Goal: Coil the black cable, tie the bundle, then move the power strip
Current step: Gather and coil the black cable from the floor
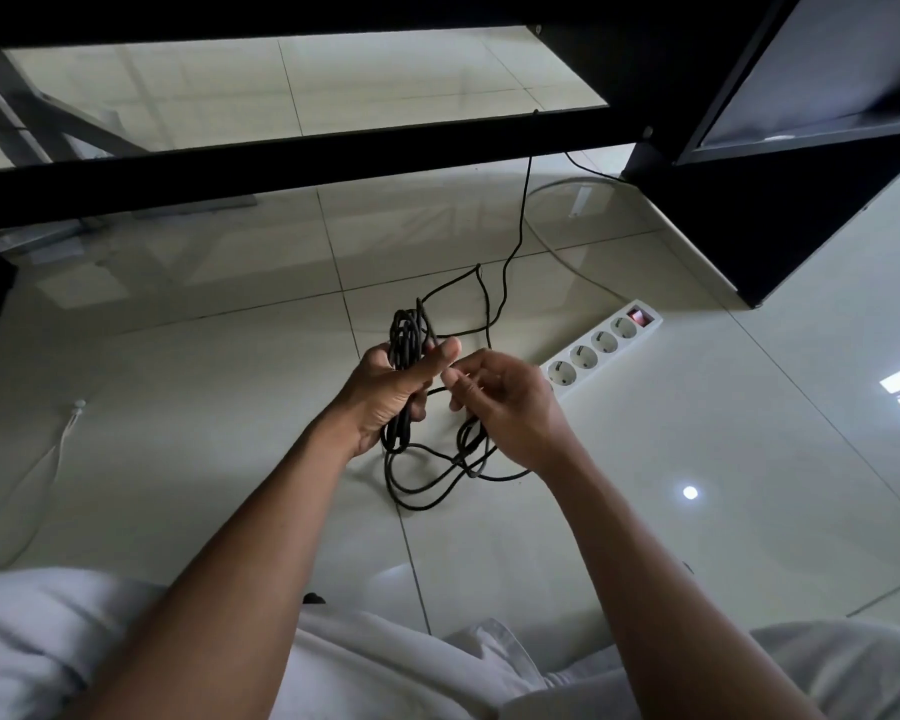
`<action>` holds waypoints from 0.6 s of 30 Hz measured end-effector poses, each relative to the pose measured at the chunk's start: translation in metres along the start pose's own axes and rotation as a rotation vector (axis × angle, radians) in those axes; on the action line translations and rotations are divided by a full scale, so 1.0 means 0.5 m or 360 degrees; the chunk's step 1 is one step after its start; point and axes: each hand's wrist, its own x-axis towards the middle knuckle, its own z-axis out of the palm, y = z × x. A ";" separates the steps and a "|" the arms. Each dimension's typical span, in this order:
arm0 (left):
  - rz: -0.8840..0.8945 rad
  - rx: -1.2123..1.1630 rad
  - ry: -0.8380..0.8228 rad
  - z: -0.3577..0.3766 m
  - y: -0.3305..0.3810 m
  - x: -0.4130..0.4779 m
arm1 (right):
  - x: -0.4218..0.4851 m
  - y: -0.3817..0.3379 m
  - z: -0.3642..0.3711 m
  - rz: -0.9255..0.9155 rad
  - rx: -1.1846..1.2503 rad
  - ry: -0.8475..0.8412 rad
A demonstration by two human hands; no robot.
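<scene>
Fingers, left hand (440,358): curled round the gathered loops of the black cable (409,330), with thumb pressed across them.
Fingers, right hand (463,375): closed in a light pinch on what looks like a single strand, just beside the left thumb.
Cable position: mostly bundled upright in the left hand (385,394), raised off the floor (219,407); slack loops hanging below both hands onto the tiles; one strand running away toward the black desk frame (281,158).
Handling, as judged: light, thin, limp yet springy; likely to spring open under a loosened grip; best clamped and tied at the bundle's middle.
Power strip (598,345): white, flat on the floor just beyond the right hand (510,407), untouched; probably rigid and light, easiest gripped across its body.
</scene>
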 end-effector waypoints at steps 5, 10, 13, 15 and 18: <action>0.0146 0.0303 0.0141 0.012 -0.009 -0.001 | -0.007 -0.002 0.027 0.0011 -0.0024 -0.0206; 0.0228 0.0192 0.0474 0.024 -0.018 0.013 | -0.006 -0.004 0.023 0.0138 -0.0173 -0.0283; 0.0189 -0.0226 0.0630 0.019 -0.010 0.020 | -0.010 0.002 0.029 0.0170 -0.0682 -0.0271; 0.0113 -0.0496 0.0707 0.009 0.000 0.021 | -0.010 0.012 0.025 0.0199 -0.0944 -0.0288; 0.0142 -0.0696 0.0678 -0.012 0.016 0.022 | -0.017 0.041 0.012 0.0288 -0.1267 -0.0335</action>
